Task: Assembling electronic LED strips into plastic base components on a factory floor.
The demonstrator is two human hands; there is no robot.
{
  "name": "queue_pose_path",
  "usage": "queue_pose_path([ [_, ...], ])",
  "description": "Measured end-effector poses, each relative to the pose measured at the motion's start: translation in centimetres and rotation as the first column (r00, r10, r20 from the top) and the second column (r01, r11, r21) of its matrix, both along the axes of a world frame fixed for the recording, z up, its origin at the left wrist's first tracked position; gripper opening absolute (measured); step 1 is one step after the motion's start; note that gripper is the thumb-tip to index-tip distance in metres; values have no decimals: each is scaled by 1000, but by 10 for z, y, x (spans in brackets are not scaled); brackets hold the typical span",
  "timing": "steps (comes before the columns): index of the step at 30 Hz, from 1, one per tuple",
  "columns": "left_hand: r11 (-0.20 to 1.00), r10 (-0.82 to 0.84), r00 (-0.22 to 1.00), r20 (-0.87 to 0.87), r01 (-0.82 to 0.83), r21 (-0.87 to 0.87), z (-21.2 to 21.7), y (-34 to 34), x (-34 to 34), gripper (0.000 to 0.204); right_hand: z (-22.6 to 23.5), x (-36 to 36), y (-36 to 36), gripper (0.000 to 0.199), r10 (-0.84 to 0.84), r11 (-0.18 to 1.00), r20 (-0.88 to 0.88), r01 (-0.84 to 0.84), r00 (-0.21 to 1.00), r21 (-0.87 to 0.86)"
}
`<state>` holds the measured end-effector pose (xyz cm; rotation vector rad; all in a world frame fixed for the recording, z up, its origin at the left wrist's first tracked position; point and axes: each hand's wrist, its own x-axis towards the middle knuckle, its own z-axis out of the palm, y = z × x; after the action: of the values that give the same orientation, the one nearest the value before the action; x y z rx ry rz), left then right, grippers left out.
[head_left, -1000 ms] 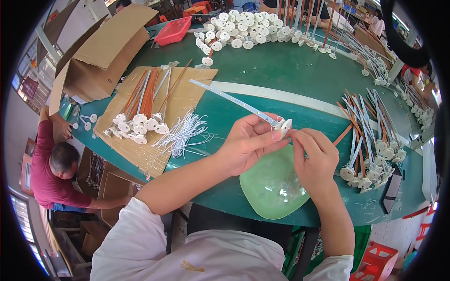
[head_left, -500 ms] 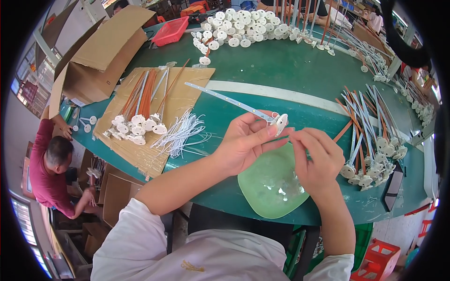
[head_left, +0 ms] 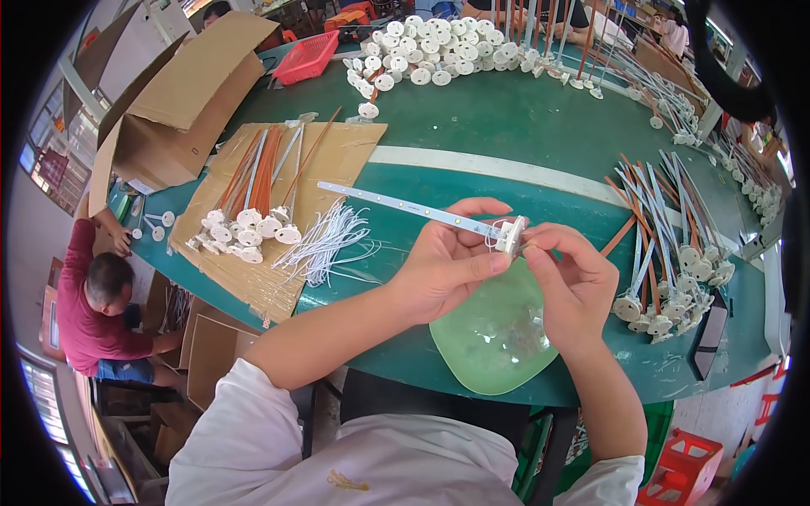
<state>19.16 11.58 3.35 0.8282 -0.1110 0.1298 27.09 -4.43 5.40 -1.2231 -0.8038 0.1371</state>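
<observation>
My left hand [head_left: 439,268] is closed around an LED light strip [head_left: 403,205], close to the end where a white round base [head_left: 511,235] is fixed. The strip's free end points away to the left, over the table. Thin white wires loop beside the base. My right hand [head_left: 575,287] is closed in a pinch, with thumb and forefinger at the base's outer face. Whatever small thing lies between those fingertips is hidden. Below both hands stands a translucent green bowl [head_left: 472,367], with small shiny pieces in it.
Left on cardboard [head_left: 198,181] lie strips with round bases [head_left: 247,217] and white wires [head_left: 325,244]. More strips [head_left: 654,244] lie right, beside a dark flat object [head_left: 710,337]. White bases [head_left: 439,51] are heaped behind, near a red basket [head_left: 308,57]. A co-worker [head_left: 101,312] sits left.
The base has turned from facing up and right to nearly edge-on. The strip's free end has dropped nearer to me. My right fingertips now meet the base. The co-worker has shifted and lowered an arm.
</observation>
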Motion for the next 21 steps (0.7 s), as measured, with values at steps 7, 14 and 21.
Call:
queue_pose_path([
  [7, 1000, 6, 1000, 4, -6, -27, 1, -3, 0, 62, -8, 1, 1, 13, -27, 999, 178, 31, 984, -17],
  [14, 1000, 19, 1000, 19, -19, 13, 0, 0, 0, 59, 1, 7, 4, 17, -263, 948, 772, 303, 578, 96],
  [21, 997, 37, 999, 26, -39, 62, 3, 2, 2, 58, 5, 10, 1, 18, -240, 943, 826, 324, 510, 74],
])
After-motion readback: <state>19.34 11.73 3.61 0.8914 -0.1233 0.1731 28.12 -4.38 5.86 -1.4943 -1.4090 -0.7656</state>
